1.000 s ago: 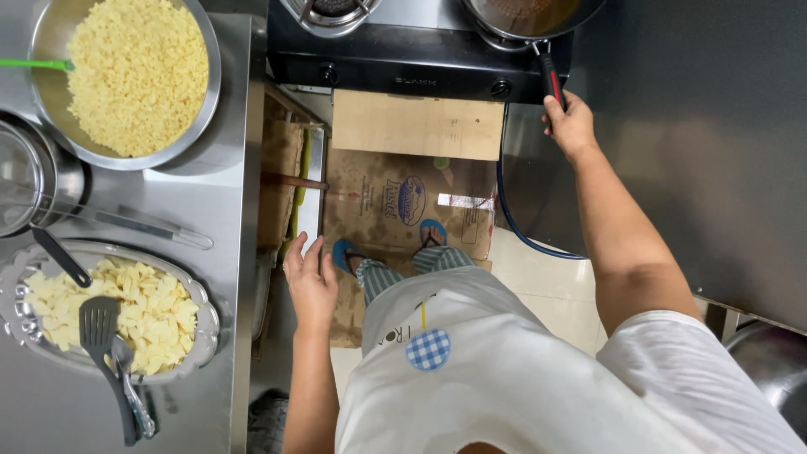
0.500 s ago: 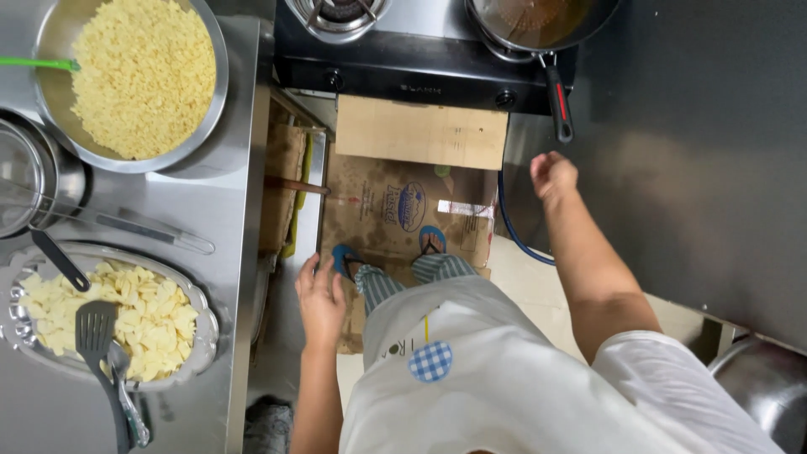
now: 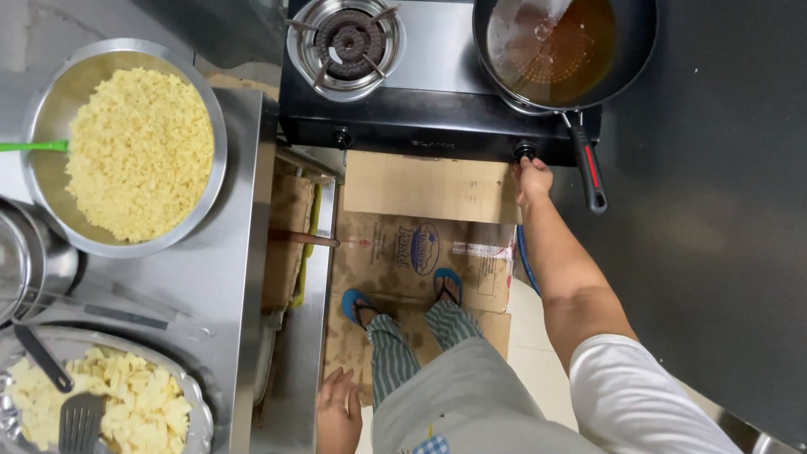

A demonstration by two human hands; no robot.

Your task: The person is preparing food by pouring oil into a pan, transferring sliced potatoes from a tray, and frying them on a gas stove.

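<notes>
The right hand [image 3: 532, 178] pinches the stove's right knob [image 3: 525, 152], it seems, below the oil-filled pan [image 3: 563, 50]; the left hand [image 3: 339, 412] hangs open, empty, beside the steel counter [image 3: 227, 277].

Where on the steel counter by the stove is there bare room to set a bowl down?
The bare patch on the steel counter lies between the big bowl of yellow grains and the tray of pale pieces; tongs border it. The counter's left side is crowded. The left burner is free; the pan of oil fills the right.
</notes>
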